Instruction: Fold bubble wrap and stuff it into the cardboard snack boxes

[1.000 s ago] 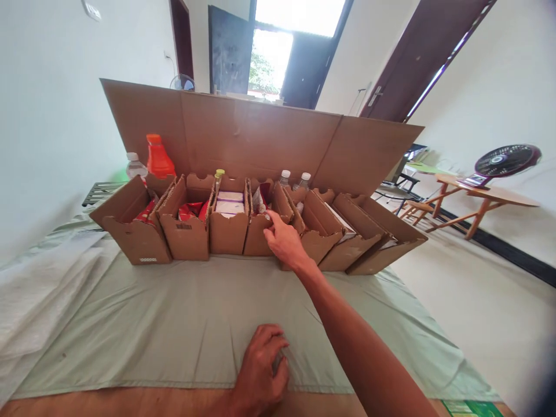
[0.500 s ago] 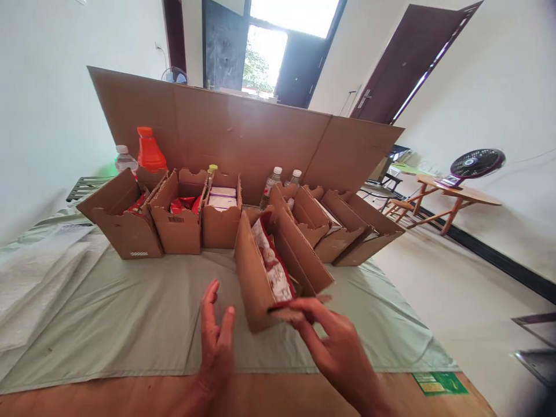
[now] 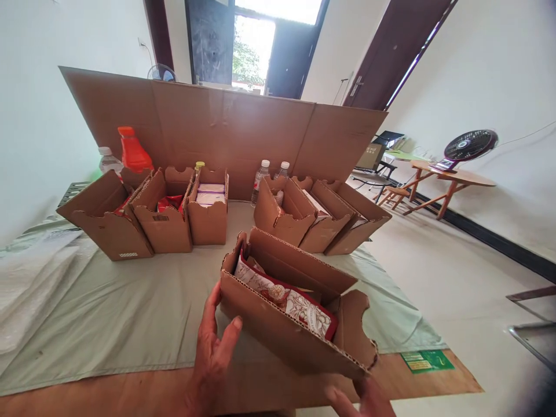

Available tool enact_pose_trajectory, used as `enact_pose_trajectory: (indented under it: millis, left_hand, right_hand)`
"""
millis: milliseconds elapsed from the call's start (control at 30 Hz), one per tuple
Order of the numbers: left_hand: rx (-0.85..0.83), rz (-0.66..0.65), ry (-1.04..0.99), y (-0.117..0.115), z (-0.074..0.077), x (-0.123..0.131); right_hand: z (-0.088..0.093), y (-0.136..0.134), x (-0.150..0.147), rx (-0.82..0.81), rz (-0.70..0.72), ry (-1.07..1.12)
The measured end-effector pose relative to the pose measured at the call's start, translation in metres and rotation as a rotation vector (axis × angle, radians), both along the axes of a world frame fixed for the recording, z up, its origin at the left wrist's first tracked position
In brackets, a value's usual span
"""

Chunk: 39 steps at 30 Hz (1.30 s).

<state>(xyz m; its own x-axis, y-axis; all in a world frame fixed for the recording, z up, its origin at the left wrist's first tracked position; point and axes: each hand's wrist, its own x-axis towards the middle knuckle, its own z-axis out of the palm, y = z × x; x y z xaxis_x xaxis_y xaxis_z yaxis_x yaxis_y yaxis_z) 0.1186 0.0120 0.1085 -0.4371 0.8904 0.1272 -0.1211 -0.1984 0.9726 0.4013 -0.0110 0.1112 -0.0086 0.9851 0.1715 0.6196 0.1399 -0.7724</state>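
The box (image 3: pixel 280 333) is at lower centre of the frame, clear of the row and slanting down to the right, its open top facing up. A red and white packet (image 3: pixel 286 300) lies inside along its near wall. The left hand (image 3: pixel 212 350), at bottom centre-left, is spread wide, thumb well off the fingers, fingertips at the box's left end; contact is hard to tell. The right hand (image 3: pixel 362 402), blurred at the bottom edge, is by the box's lower right corner; its grip cannot be told. Behind, 3 boxes (image 3: pixel 161 233) line up at centre-left and 3 at centre-right, with a gap between. In that gap's right part, 2 bottles (image 3: pixel 262 175) with white caps rise before a cardboard panel (image 3: pixel 234 136).
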Motion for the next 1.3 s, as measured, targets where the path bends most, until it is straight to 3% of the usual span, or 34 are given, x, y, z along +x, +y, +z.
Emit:
enact_pose_trajectory:
  millis: [133,267,333,433,600,667,800,867,933,1000,1167,1233,1300]
  left_hand:
    - [0.006,0.075,-0.035,0.009,0.001,-0.011]
    - [0.054,0.131,-0.024,0.027,0.014,-0.033]
    - [0.066,0.126,0.016,0.036,0.019,-0.044]
    - [0.005,0.157,0.098,0.043,0.012,-0.058]
    - [-0.144,0.145,0.21,0.023,-0.021,-0.061]
    - [-0.18,0.108,0.254,0.012,-0.029,-0.055]
    - [-0.2,0.005,0.353,-0.001,-0.03,-0.046]
    - [-0.182,-0.007,0.448,-0.005,-0.026,-0.058]
    - [-0.172,0.101,0.639,-0.013,-0.021,-0.087]
    - [-0.214,0.324,0.87,-0.024,-0.013,-0.136]
    - [-0.45,0.663,0.963,-0.055,0.014,-0.281]
    - [-0.547,0.727,0.977,-0.064,0.022,-0.322]
    - [-0.627,0.753,0.974,-0.069,0.026,-0.347]
  right_hand:
    - [0.015,0.042,-0.038,0.021,0.055,-0.082]
    - [0.042,0.104,-0.082,0.135,0.192,0.083]
    - [0.045,0.127,-0.102,0.151,0.229,0.138]
    - [0.025,0.144,-0.115,0.145,0.226,0.17]
    - [-0.045,0.136,-0.095,0.164,0.172,0.014]
    - [-0.064,0.132,-0.085,0.216,0.162,-0.074]
    - [-0.067,0.133,-0.078,0.193,0.18,-0.177]
    - [-0.062,0.135,-0.078,0.135,0.199,-0.23]
    - [-0.058,0.136,-0.078,0.094,0.211,-0.265]
    - [-0.056,0.136,-0.078,0.087,0.197,-0.271]
    - [-0.056,0.134,-0.082,0.079,0.157,-0.235]
    - [-0.055,0.135,-0.086,0.1,0.14,-0.209]
    - [-0.052,0.136,-0.091,0.13,0.129,-0.185]
